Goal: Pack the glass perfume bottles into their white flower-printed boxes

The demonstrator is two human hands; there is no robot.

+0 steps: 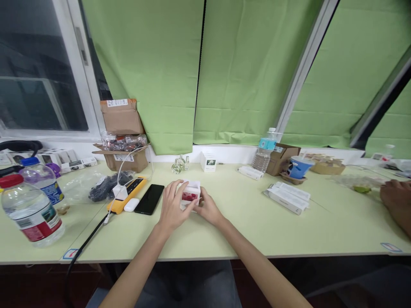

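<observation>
Between my two hands is a small white box [190, 196] with a red picture on the side facing me. My left hand [173, 203] grips it from the left, fingers over its top edge and thumb along the lower front. From the right, my right hand [207, 206] closes on it, with the thumb at the front corner and the other fingers partly hidden. Beyond the box stand several small glass bottles [180, 164]. A white box with a green picture [208, 162] is just to their right. A black phone [150, 199] lies beside my left hand.
A yellow power strip [130, 194] with a white plug and cable lies left of the phone. Large water bottles [32, 214] stand at far left. Flat white boxes [287, 196], a blue cup [298, 167] and an open carton [282, 158] are right. Another person's hand [396, 199] rests at far right.
</observation>
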